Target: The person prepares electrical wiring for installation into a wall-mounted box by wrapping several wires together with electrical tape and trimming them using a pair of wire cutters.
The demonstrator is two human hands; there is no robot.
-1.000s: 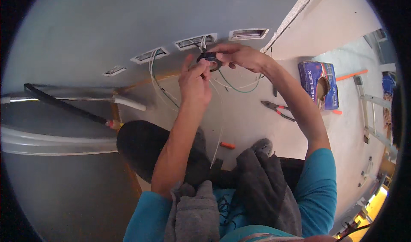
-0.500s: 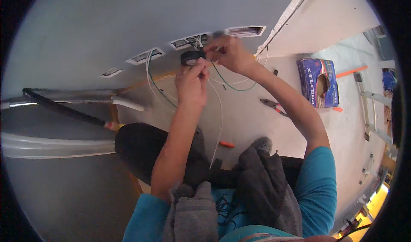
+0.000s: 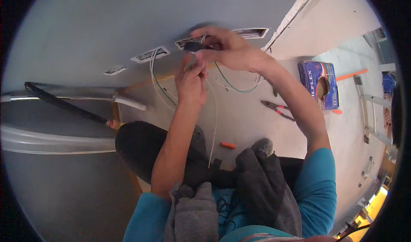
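Note:
Both my hands meet in front of a cut-out wall box (image 3: 181, 44) in the grey wall. My right hand (image 3: 239, 53) curves over a black roll of electrical tape (image 3: 193, 47), thumb below and fingers above, slightly blurred. Just under the roll, my left hand (image 3: 191, 83) has its thumb and fingers pinched together; what lies between the fingertips is hidden. A green wire (image 3: 225, 79) and a white wire (image 3: 216, 109) trail down from around the hands. More white wires (image 3: 152, 64) hang out of the neighbouring wall box (image 3: 138, 59) to the left.
Pliers (image 3: 277, 109) with red-and-black handles lie on the floor, right of an orange piece (image 3: 227, 145). Beyond stands a blue cardboard box (image 3: 305, 79) beside an orange tube (image 3: 352, 74). A black corrugated pipe (image 3: 64, 103) and pale tubing (image 3: 60, 144) are at left.
My right hand has gone from pinching beside the tape roll to reaching over and around it. The roll has tilted and shifted slightly right, away from my left fingertips.

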